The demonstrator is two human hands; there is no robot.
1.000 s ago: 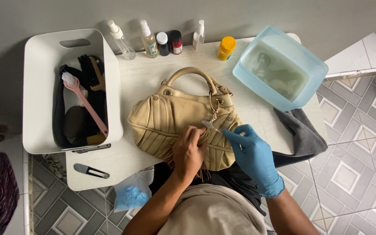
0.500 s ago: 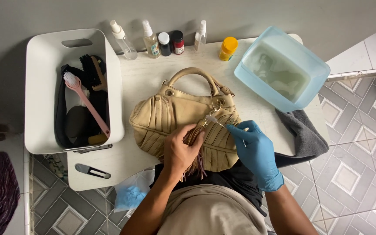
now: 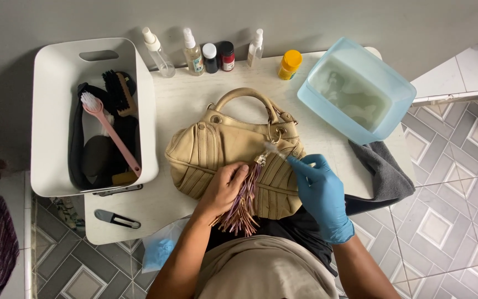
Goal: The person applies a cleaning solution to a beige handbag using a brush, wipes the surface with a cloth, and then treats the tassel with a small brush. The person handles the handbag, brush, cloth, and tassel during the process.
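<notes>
You are working over a beige leather handbag (image 3: 222,160) that is lying flat on the white table (image 3: 183,105), its curved handle pointing toward the wall and its body just in front of your lap. Your bare left hand (image 3: 225,188) is resting on the front of the bag, fingers curled around the top of a mauve tassel (image 3: 242,207) whose fringe is hanging down past the bag's lower edge; the hand is closed enough to be pinching the tassel against the leather. Your right hand (image 3: 319,191), wearing a blue glove, is pinching a small pale tool (image 3: 275,150) between thumb and forefinger, its tip touching the metal fitting where the tassel joins the bag; what kind of tool it is cannot be told. To the left, a white bin (image 3: 48,111) is holding a pink-handled brush (image 3: 112,133) and dark brushes. Along the wall, spray bottles (image 3: 175,52), small dark jars (image 3: 218,56) and a yellow-capped jar (image 3: 290,63) are standing in a row. A pale blue tub (image 3: 399,99) of cloudy water is sitting at the right corner, with a grey cloth (image 3: 383,171) draped over the table edge just beside your gloved hand, and a small black clipper (image 3: 117,219) is lying near the front left edge
</notes>
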